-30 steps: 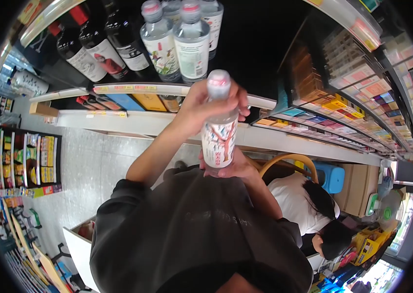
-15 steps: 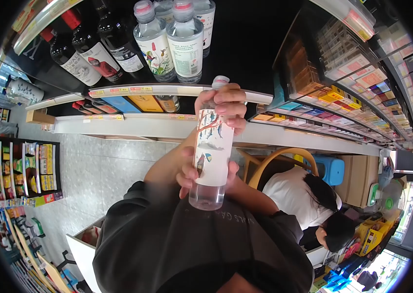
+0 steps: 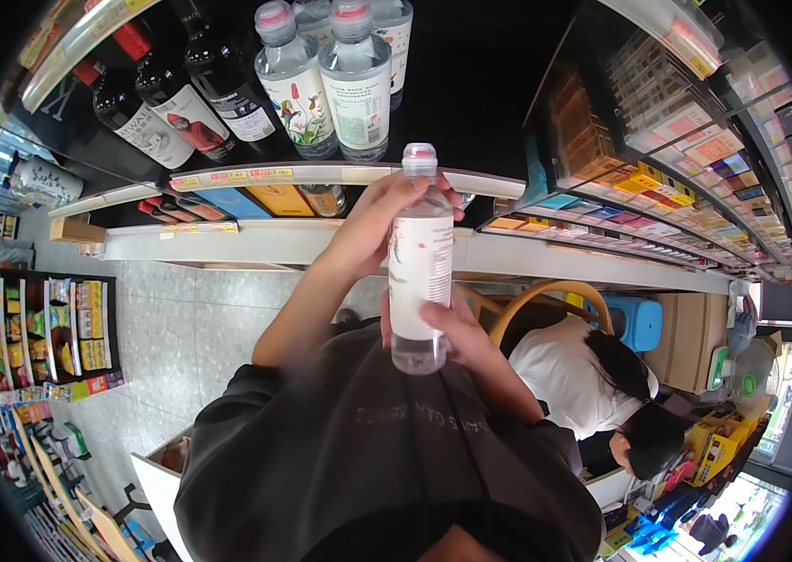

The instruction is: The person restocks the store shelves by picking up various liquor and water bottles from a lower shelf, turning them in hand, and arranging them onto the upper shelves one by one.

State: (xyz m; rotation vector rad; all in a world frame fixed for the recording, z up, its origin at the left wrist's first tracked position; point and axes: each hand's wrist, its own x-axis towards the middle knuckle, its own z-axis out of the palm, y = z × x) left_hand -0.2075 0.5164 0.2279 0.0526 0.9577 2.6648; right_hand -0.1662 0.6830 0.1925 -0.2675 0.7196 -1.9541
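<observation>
Both my hands hold a clear plastic water bottle (image 3: 422,272) upright in front of my chest. It has a white label, with small printed text and part of a picture facing me, and a clear cap with pink inside. My left hand (image 3: 394,208) is closed around the top just below the cap, its fingers partly behind the bottle. Lower down, my right hand (image 3: 452,330) grips the bottle, thumb across the label's lower edge, most fingers hidden behind. Similar water bottles (image 3: 355,103) with printed labels stand on the black shelf (image 3: 471,84) beyond.
Dark wine bottles (image 3: 192,117) stand left on that shelf, above a white price rail (image 3: 321,174). Boxed goods fill a rack (image 3: 667,131) at right. A person in a white top (image 3: 555,370) sits by a wooden chair (image 3: 518,298) close on my right; a blue stool (image 3: 635,323) is behind.
The bottle has turned, bringing printed text round in place of the colourful picture. It has also moved slightly up and right. Both hands have shifted their grip; my right thumb now lies across the front.
</observation>
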